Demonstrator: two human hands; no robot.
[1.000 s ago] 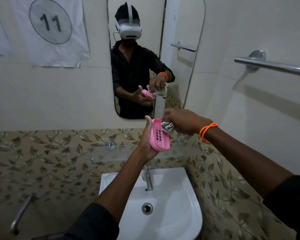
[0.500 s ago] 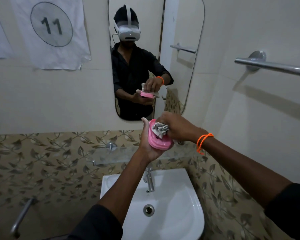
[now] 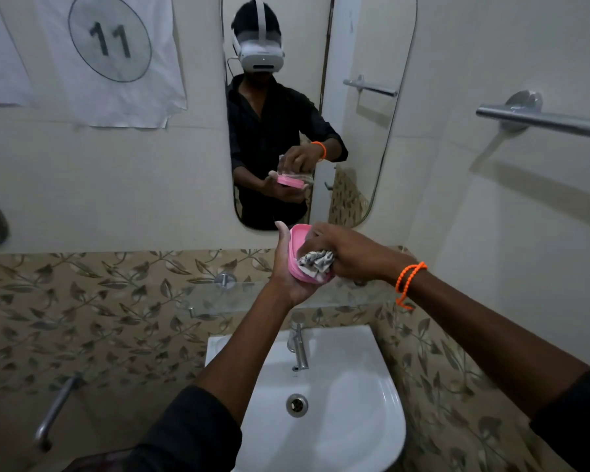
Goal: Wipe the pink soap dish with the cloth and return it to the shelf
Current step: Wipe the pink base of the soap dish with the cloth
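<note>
My left hand (image 3: 285,267) cups the pink soap dish (image 3: 297,241) from below and from the left, holding it above the glass shelf (image 3: 239,294). The dish is tilted with its hollow side facing right. My right hand (image 3: 348,253) grips a bunched grey-and-white cloth (image 3: 315,262) and presses it into the hollow of the dish. The cloth and my right fingers hide most of the dish's inside.
A white basin (image 3: 348,403) with a chrome tap (image 3: 298,345) sits directly under my hands. A mirror (image 3: 355,131) hangs on the wall behind them. A chrome towel bar (image 3: 542,120) projects from the right wall, and a pipe handle (image 3: 53,413) sits low on the left.
My right hand brought the cloth from the dish's upper edge down into its hollow. Both hands rose slightly in view, and the dish now lies flatter in my left palm.
</note>
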